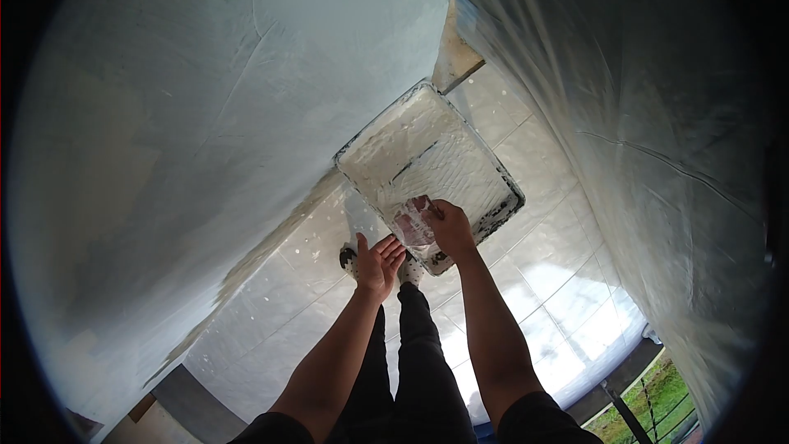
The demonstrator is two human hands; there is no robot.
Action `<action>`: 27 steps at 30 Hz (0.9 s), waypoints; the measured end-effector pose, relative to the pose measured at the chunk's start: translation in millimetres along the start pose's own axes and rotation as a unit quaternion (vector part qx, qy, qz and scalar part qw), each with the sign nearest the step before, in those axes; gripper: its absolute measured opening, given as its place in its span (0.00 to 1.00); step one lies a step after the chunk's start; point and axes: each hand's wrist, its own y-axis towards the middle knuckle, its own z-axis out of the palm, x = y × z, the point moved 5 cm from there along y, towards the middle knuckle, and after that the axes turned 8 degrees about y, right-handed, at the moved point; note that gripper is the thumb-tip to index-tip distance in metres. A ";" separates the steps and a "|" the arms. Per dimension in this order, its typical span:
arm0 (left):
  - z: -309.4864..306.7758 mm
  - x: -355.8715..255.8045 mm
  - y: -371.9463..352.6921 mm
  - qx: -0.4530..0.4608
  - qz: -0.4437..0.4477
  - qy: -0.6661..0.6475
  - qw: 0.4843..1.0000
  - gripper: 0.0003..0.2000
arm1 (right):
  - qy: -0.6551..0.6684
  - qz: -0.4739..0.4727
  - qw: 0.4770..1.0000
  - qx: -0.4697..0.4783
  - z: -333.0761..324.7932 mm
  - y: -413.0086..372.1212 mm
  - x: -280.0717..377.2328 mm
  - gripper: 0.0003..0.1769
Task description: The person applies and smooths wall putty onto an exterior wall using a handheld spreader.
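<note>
Crumpled plastic (413,222), clear and smeared with whitish paint, sits bunched in the person's right hand (452,228), held over the near corner of the paint tray (380,121). The fingers are closed round it from the side, so it is gripped rather than just resting there. The left hand (379,264) hangs just beside it, empty, palm up and fingers spread, near the tray's edge but not touching it as far as I can see. The tray lies flat on the tiled floor (542,271), close to the pale wall (205,115), with plastic sheeting (649,123) hanging on the other side. Its ribbed bed is coated white, and I cannot tell whether any wet paint pools in the deep end. Below the hands are dark trousers (421,345) and a paint-flecked shoe (348,256) (the tiles are spattered too). To my eye the work stands at handling that wad over the tray, with one hand busy and the other waiting. Any further move with it calls for keeping the messy side over the tray and bringing the free hand under to catch drips.
</note>
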 end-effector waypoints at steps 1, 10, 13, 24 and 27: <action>1.0 -0.4 -1.3 -0.010 -0.003 0.001 1.000 0.52 | 0.042 0.027 0.999 0.003 0.2 3.3 -8.2 0.12; -18.3 -19.8 -25.9 -0.058 0.037 0.027 0.997 0.48 | 0.465 0.149 0.873 0.001 -22.7 -29.2 4.5 0.07; -12.9 -38.4 -69.7 -0.022 0.076 0.064 0.995 0.45 | 0.573 0.118 0.809 0.058 -31.4 -52.6 45.8 0.14; 1.8 -138.0 -291.8 0.055 0.284 0.080 0.954 0.47 | 0.580 0.034 0.796 0.171 -30.7 -165.0 263.0 0.18; -5.0 -174.0 -354.0 0.099 0.382 0.044 0.918 0.40 | 0.565 -0.049 0.775 0.280 1.3 -164.6 311.5 0.20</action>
